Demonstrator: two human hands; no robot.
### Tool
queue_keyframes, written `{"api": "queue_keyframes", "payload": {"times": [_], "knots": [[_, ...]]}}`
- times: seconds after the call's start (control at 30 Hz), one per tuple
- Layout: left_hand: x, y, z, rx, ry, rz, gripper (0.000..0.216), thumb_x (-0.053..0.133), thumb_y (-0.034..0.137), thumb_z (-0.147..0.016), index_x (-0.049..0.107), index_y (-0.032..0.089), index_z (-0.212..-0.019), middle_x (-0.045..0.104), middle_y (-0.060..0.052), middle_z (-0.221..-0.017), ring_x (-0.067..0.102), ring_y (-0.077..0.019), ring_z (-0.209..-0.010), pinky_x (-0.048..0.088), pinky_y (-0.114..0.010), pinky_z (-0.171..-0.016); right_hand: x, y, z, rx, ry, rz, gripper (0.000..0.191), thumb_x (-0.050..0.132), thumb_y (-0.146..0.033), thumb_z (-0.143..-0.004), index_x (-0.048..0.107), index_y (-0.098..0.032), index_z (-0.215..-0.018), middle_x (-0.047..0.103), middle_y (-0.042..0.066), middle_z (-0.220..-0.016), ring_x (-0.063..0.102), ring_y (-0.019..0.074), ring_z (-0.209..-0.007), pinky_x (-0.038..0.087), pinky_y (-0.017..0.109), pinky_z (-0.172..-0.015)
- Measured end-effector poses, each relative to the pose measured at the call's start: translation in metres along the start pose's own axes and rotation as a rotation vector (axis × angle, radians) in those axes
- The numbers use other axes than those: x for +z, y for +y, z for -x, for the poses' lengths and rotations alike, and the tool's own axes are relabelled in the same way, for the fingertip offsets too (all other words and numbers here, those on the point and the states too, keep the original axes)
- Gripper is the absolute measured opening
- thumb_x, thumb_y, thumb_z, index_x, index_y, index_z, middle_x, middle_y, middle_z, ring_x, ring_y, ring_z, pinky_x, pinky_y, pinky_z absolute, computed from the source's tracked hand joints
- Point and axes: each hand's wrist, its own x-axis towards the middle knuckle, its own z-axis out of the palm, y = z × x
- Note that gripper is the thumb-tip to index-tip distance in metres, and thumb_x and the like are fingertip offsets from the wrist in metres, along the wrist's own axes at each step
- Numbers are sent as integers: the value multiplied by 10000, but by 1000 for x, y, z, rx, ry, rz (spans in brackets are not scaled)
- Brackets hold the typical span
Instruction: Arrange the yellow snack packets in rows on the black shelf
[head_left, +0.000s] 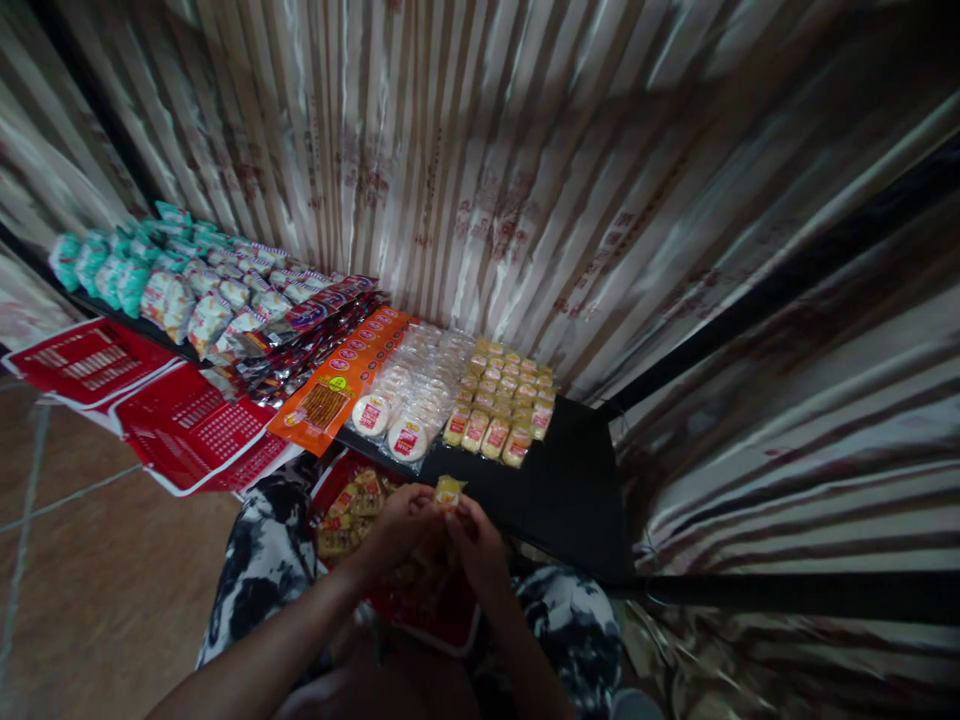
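Observation:
Between my left hand (405, 520) and my right hand (478, 535) is one small yellow wrapped snack (448, 491), pinched by the fingers of both. Below them, a red basket (465, 640) rests between my knees, with more yellow wrapped snacks (352, 510) inside. Just beyond my hands, similar yellow packets (496, 435) lie in tidy rows on a black shelf (577, 490). Left of those rows are clear-wrapped round white crackers (407, 438). My forearms and hands cover part of the basket.
An orange snack bag (324, 410) lies beside the crackers. Farther left are dark red packets (330, 330), white packets (210, 320) and teal packets (112, 280). Red bags (195, 430) hang at the shelf's front edge. A pleated curtain (450, 180) rises behind, and black bars (750, 290) stand at right.

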Motion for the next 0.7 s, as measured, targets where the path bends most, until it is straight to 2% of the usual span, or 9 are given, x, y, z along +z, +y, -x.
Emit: {"api": "queue_keyframes", "payload": {"times": [0.17, 0.27, 0.33, 0.4, 0.53, 0.7], "knots": [[16, 11, -8, 32, 105, -127, 319, 481, 230, -742, 586, 148, -1032, 648, -47, -945, 589, -134, -776, 477, -231, -708, -6, 1, -16, -5, 52, -92, 376, 578, -412, -735, 582, -196, -1043, 685, 78, -989, 660, 214, -814, 536, 324, -730], [25, 11, -14, 200, 255, -245, 367, 415, 156, -753, 547, 152, -1095, 603, -80, -1071, 578, -157, -908, 471, -288, -840, -7, 0, -36, -9, 132, -127, 397, 578, -414, -715, 575, -182, -1037, 689, 79, -930, 651, 191, -712, 536, 311, -663], [30, 8, -18, 329, 305, -301, 369, 366, 135, -775, 538, 139, -1102, 578, -106, -1120, 543, -173, -1020, 435, -328, -930, -6, 1, -51, -28, 196, -85, 410, 575, -422, -706, 574, -173, -1032, 683, 81, -920, 639, 180, -703, 529, 305, -667], [33, 3, -23, 392, 265, -335, 380, 335, 130, -791, 529, 107, -1117, 548, -134, -1177, 500, -183, -1110, 400, -345, -989, -4, 1, -66, -43, 256, -24, 447, 566, -443, -698, 573, -159, -1043, 671, 89, -934, 629, 173, -709, 521, 303, -681], [36, -3, -33, 400, 172, -421, 442, 310, 109, -783, 502, 51, -1178, 458, -168, -1303, 412, -198, -1227, 328, -365, -1064, 1, 3, -85, -58, 309, 93, 494, 518, -467, -721, 565, -140, -1089, 653, 94, -952, 618, 165, -722, 504, 303, -716], [35, -2, -41, 392, 179, -473, 482, 309, 76, -757, 512, 83, -1194, 451, -142, -1329, 401, -195, -1245, 317, -376, -1077, 6, 0, -89, -118, 378, 280, 442, 493, -466, -752, 619, -139, -1023, 612, 118, -1014, 604, 158, -712, 493, 288, -713]]}}
